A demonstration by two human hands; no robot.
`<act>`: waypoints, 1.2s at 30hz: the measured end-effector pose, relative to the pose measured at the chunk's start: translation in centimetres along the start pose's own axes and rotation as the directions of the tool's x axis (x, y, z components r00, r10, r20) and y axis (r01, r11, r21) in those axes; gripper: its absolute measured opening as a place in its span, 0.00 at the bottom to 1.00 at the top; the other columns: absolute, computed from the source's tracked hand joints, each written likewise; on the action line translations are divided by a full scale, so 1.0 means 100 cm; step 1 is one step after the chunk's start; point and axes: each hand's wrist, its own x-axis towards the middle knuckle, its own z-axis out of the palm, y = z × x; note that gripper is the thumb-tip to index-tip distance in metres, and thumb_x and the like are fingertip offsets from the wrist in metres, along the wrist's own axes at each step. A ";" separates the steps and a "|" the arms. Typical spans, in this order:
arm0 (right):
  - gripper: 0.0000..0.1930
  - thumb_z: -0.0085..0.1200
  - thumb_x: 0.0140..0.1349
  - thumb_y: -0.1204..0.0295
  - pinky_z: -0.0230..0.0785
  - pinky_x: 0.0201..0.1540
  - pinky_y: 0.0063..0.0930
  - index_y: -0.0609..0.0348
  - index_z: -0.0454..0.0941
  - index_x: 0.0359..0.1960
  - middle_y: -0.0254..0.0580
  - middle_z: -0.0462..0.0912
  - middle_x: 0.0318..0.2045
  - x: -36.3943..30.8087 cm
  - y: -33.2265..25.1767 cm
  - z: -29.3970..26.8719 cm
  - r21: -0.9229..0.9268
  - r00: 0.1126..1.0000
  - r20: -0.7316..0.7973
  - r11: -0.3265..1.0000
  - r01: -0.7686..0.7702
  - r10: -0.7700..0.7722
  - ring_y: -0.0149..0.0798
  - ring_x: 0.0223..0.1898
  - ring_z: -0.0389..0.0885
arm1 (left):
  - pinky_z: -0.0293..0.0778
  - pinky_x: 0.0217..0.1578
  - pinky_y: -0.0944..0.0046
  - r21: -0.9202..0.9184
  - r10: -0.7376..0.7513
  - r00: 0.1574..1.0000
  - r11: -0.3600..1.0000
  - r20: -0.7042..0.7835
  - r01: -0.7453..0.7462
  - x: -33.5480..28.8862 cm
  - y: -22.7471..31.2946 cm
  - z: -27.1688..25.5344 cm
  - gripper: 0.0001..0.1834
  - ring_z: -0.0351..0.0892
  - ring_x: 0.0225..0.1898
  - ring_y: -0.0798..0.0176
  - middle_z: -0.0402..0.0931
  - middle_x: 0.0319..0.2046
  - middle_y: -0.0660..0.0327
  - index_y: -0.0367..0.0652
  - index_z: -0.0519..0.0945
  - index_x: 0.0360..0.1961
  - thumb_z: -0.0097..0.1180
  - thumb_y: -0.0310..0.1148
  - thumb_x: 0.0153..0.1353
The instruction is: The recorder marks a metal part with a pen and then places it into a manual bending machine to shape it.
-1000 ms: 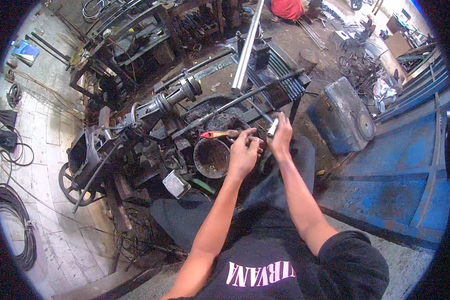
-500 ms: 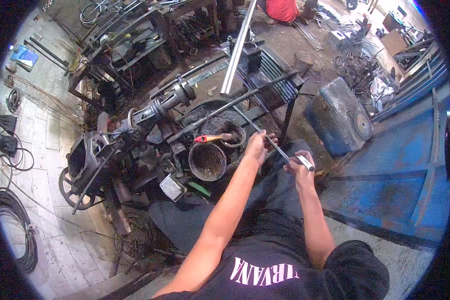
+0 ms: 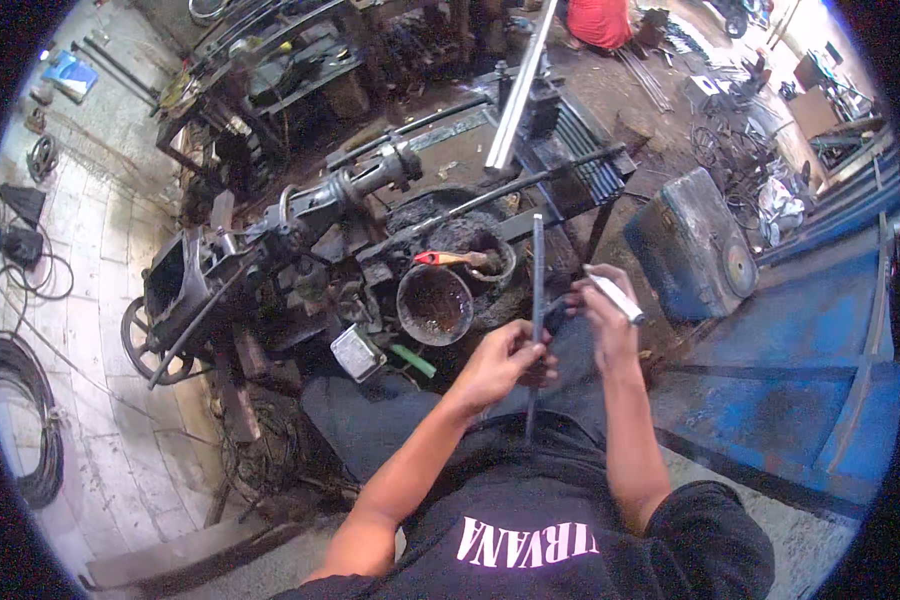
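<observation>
My left hand (image 3: pixel 502 365) is closed around a narrow, straight metal strip (image 3: pixel 538 262), which stands almost upright in front of my shirt. Its top end rises past my fingers toward the machine, and its lower end comes down against the dark cloth. To the right of it, my right hand (image 3: pixel 611 318) grips a white marker pen (image 3: pixel 615 295) with a dark end, slanted up to the left. The right fingertips are close to the strip; whether they touch it cannot be made out. Beyond both hands, shiny metal bars (image 3: pixel 522 90) jut out over the machine.
A greasy metal-cutting machine (image 3: pixel 340 195) fills the centre left. Beside it are a round bucket (image 3: pixel 410 305), a red-tipped brush (image 3: pixel 452 259) and a pale rectangular container (image 3: pixel 356 353). A dark metal tank (image 3: pixel 685 245) and blue sheeting (image 3: pixel 770 385) lie right. Someone in red (image 3: pixel 600 22) is far off.
The strip has swung from slanting across both hands to nearly upright in my left hand. My left hand has come closer to me; the right has risen with the marker, now turned in the fingers.
</observation>
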 end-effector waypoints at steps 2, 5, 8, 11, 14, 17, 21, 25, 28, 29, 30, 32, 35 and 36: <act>0.19 0.58 0.61 0.78 0.78 0.45 0.31 0.61 0.73 0.54 0.44 0.83 0.42 -0.007 0.014 0.036 -0.059 0.989 0.146 0.998 -0.021 0.030 0.36 0.40 0.84 | 0.83 0.38 0.59 0.031 0.036 0.998 0.999 -0.058 -0.035 -0.029 0.005 -0.021 0.10 0.86 0.38 0.58 0.81 0.38 0.54 0.32 0.72 0.52 0.47 0.25 0.74; 0.19 0.59 0.61 0.80 0.75 0.49 0.28 0.61 0.72 0.54 0.42 0.83 0.42 -0.028 0.027 0.093 -0.146 0.945 0.327 0.989 0.023 0.026 0.33 0.43 0.82 | 0.83 0.40 0.59 -0.054 0.008 0.968 0.998 -0.250 -0.023 -0.070 0.006 -0.046 0.09 0.86 0.38 0.58 0.83 0.39 0.51 0.32 0.72 0.51 0.48 0.23 0.72; 0.18 0.58 0.61 0.81 0.76 0.51 0.30 0.60 0.73 0.53 0.42 0.84 0.42 -0.048 0.054 0.126 -0.225 0.884 0.464 0.960 0.167 -0.045 0.32 0.45 0.82 | 0.82 0.43 0.59 -0.074 0.072 0.935 0.992 -0.348 -0.104 -0.105 -0.009 -0.069 0.10 0.85 0.40 0.59 0.83 0.39 0.52 0.33 0.74 0.51 0.52 0.23 0.70; 0.17 0.59 0.61 0.80 0.77 0.46 0.30 0.60 0.75 0.52 0.45 0.85 0.41 -0.065 0.067 0.151 -0.352 0.812 0.583 0.903 0.246 0.006 0.34 0.43 0.84 | 0.78 0.45 0.61 0.063 0.156 0.875 0.988 -0.458 -0.144 -0.129 -0.027 -0.094 0.11 0.83 0.42 0.63 0.83 0.40 0.56 0.35 0.76 0.50 0.56 0.25 0.68; 0.17 0.59 0.60 0.79 0.76 0.47 0.33 0.60 0.75 0.52 0.47 0.84 0.40 -0.075 0.090 0.163 -0.381 0.737 0.674 0.830 0.408 -0.053 0.40 0.42 0.85 | 0.73 0.48 0.66 0.149 0.155 0.812 0.985 -0.562 -0.084 -0.142 -0.046 -0.115 0.11 0.79 0.43 0.70 0.82 0.39 0.61 0.36 0.78 0.48 0.60 0.27 0.66; 0.18 0.59 0.59 0.79 0.75 0.48 0.34 0.60 0.75 0.52 0.48 0.84 0.39 -0.080 0.109 0.167 -0.377 0.713 0.701 0.847 0.375 -0.003 0.42 0.43 0.85 | 0.73 0.45 0.67 0.132 0.167 0.769 0.985 -0.617 -0.107 -0.147 -0.058 -0.122 0.13 0.78 0.40 0.70 0.81 0.37 0.63 0.36 0.78 0.48 0.61 0.30 0.65; 0.18 0.59 0.58 0.79 0.76 0.48 0.36 0.61 0.75 0.52 0.50 0.83 0.39 -0.083 0.128 0.165 -0.425 0.704 0.709 0.814 0.395 0.029 0.47 0.43 0.85 | 0.72 0.43 0.67 0.112 0.133 0.764 0.990 -0.631 -0.080 -0.147 -0.074 -0.130 0.13 0.77 0.39 0.71 0.79 0.35 0.64 0.36 0.78 0.47 0.61 0.32 0.65; 0.19 0.60 0.57 0.78 0.75 0.48 0.39 0.62 0.75 0.51 0.51 0.83 0.38 -0.078 0.131 0.169 -0.436 0.694 0.720 0.776 0.456 -0.003 0.53 0.43 0.85 | 0.73 0.41 0.66 0.159 0.086 0.752 0.987 -0.654 0.025 -0.151 -0.068 -0.121 0.11 0.76 0.37 0.72 0.77 0.32 0.64 0.37 0.78 0.46 0.60 0.31 0.66; 0.18 0.61 0.56 0.78 0.75 0.49 0.38 0.61 0.75 0.50 0.52 0.82 0.38 -0.074 0.134 0.173 -0.432 0.680 0.731 0.738 0.518 -0.050 0.54 0.43 0.84 | 0.77 0.36 0.60 0.169 0.078 0.689 0.983 -0.721 0.066 -0.152 -0.059 -0.126 0.10 0.79 0.31 0.65 0.80 0.30 0.60 0.38 0.79 0.44 0.60 0.32 0.66; 0.18 0.61 0.56 0.79 0.74 0.49 0.39 0.61 0.75 0.50 0.52 0.82 0.39 -0.074 0.134 0.171 -0.444 0.706 0.708 0.752 0.486 -0.038 0.55 0.43 0.84 | 0.78 0.36 0.57 0.453 0.324 0.547 0.884 -0.772 0.116 -0.153 -0.043 -0.131 0.10 0.81 0.29 0.58 0.82 0.30 0.57 0.38 0.80 0.44 0.60 0.33 0.65; 0.19 0.61 0.56 0.79 0.74 0.48 0.39 0.62 0.75 0.50 0.52 0.82 0.39 -0.076 0.134 0.170 -0.452 0.728 0.685 0.768 0.453 -0.026 0.55 0.42 0.83 | 0.79 0.35 0.55 0.678 0.570 0.400 0.703 -0.718 0.215 -0.151 -0.028 -0.136 0.10 0.83 0.28 0.52 0.83 0.30 0.54 0.38 0.80 0.43 0.60 0.33 0.65; 0.18 0.61 0.56 0.79 0.74 0.48 0.39 0.62 0.75 0.50 0.53 0.82 0.39 -0.080 0.132 0.169 -0.464 0.734 0.678 0.761 0.454 -0.025 0.56 0.42 0.83 | 0.78 0.37 0.53 0.756 0.708 0.270 0.629 -0.653 0.179 -0.139 0.002 -0.148 0.10 0.83 0.34 0.44 0.84 0.32 0.50 0.40 0.81 0.42 0.61 0.32 0.63; 0.18 0.60 0.57 0.81 0.74 0.48 0.36 0.63 0.75 0.50 0.52 0.83 0.40 -0.086 0.136 0.164 -0.472 0.720 0.692 0.727 0.498 -0.044 0.50 0.43 0.84 | 0.76 0.42 0.49 0.864 0.818 0.295 0.427 -0.494 0.266 -0.092 0.033 -0.174 0.11 0.82 0.38 0.45 0.84 0.32 0.52 0.42 0.82 0.42 0.63 0.35 0.60; 0.17 0.59 0.58 0.82 0.73 0.49 0.33 0.65 0.75 0.51 0.50 0.84 0.42 -0.087 0.139 0.161 -0.477 0.706 0.706 0.697 0.536 -0.060 0.43 0.44 0.84 | 0.75 0.43 0.48 0.862 0.803 0.343 0.381 -0.488 0.335 -0.073 0.037 -0.182 0.12 0.82 0.40 0.45 0.85 0.33 0.53 0.43 0.82 0.42 0.64 0.36 0.59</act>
